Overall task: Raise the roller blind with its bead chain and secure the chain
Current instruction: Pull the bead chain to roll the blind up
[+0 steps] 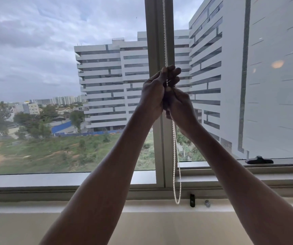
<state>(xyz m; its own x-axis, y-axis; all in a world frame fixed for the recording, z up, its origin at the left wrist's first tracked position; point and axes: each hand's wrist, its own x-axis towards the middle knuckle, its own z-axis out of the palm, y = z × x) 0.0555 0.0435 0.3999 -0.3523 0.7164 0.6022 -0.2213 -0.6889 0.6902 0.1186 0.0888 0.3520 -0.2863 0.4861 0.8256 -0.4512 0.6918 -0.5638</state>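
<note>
Against the window frame point(158, 41), both raised hands clasp the bead chain point(174, 156).

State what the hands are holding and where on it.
Both the left hand and right hand grip the white bead chain partway along, above its hanging bottom loop.

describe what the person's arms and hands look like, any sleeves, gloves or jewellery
Both arms are bare from the bottom of the picture up to the wrists: no sleeves show anywhere. The left hand and the right hand are bare too, with no gloves. No watch, bracelet or ring can be seen, though the fingers are backlit by the window and partly hidden, so a small ring could be missed.
</note>
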